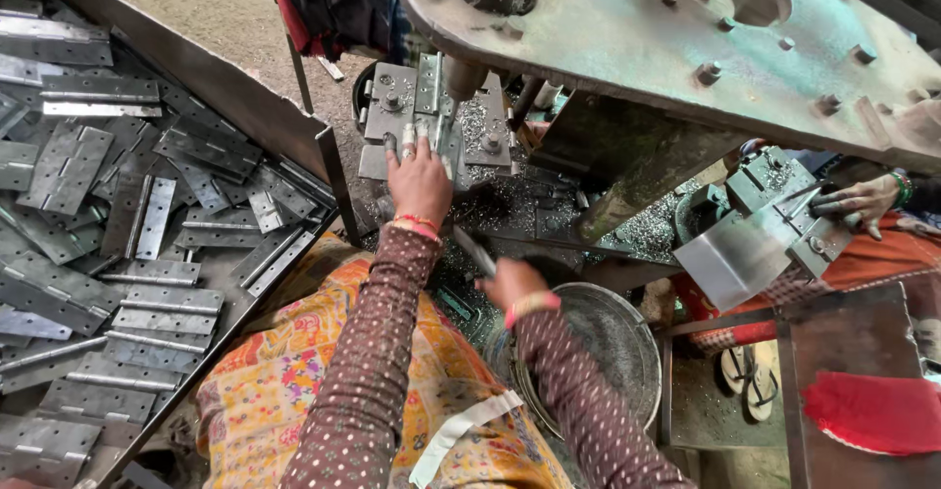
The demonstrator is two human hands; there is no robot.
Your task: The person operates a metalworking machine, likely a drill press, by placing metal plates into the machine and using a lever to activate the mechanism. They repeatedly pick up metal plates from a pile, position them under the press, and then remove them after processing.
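Now your left hand (pixel 420 180) presses spread fingers on the hinge plate (pixel 423 117) under the drill, its long axis pointing away from you. Your right hand (pixel 510 283) pinches a thin metal piece (pixel 472 250) above the round pan (pixel 618 352). Hinges (pixel 147 303) fill the tray (pixel 235 92) at your left.

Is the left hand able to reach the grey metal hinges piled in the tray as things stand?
Probably yes: the left hand rests on the jig, and the hinges lie uncovered just beside that arm, past a low tray wall.
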